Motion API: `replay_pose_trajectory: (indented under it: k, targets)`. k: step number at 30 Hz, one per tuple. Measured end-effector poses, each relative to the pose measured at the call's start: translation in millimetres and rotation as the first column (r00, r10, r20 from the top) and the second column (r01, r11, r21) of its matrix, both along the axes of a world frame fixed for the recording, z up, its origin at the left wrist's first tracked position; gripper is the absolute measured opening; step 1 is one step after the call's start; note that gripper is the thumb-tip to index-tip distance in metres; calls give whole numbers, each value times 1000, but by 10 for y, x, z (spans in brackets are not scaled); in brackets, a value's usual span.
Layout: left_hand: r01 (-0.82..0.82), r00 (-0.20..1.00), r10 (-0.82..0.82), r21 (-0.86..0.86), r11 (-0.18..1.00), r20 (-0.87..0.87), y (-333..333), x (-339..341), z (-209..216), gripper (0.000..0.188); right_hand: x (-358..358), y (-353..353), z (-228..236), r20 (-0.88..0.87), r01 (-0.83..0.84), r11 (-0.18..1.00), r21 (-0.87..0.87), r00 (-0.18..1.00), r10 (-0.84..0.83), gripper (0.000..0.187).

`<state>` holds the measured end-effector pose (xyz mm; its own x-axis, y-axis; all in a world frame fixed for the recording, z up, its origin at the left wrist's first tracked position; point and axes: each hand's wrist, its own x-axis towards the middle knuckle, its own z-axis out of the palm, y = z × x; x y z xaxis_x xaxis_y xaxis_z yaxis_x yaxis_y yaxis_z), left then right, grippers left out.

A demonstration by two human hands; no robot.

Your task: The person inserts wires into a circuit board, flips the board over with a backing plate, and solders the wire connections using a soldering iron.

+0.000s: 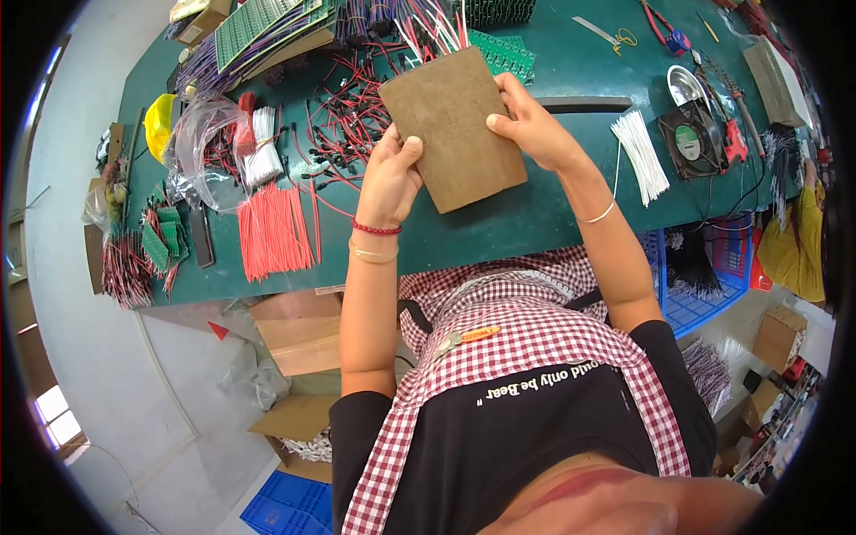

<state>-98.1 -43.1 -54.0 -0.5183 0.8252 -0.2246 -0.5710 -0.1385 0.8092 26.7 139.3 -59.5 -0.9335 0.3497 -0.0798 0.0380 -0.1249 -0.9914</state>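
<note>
Both hands hold up a flat brown rectangular board (pixel 456 134), slightly tilted, over the green table. My left hand (pixel 392 174) grips its left edge, thumb on the face. My right hand (pixel 532 125) pinches the upper right edge, thumb also on the face. White and red wires (pixel 435 34) show beyond its far edge; whether they touch it I cannot tell. Just left of the board lies a loose heap of red and black wires with small connectors (pixel 348 116). A stack of green circuit boards (pixel 504 58) is partly hidden behind it.
Coral-red tubes (pixel 276 234) and bundled white tubes (pixel 264 143) lie on the table's left side. At right are white strips (pixel 640 156), a small black fan (pixel 691 141), a metal bowl (pixel 685 86) and red-handled pliers (pixel 658 22). A blue crate (pixel 713 294) stands below the table's right edge.
</note>
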Motion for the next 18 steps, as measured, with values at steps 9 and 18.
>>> replay_pose_trajectory:
  k: [9,18]
  targets:
    - [35,998,-30,97,995,-49,-270,259,232,56,202,-290,114,-262,37,995,-90,963,-59,36]
    - [19,963,0,68,998,-271,-410,413,182,67,273,-456,70,-376,22,997,-73,925,-48,36]
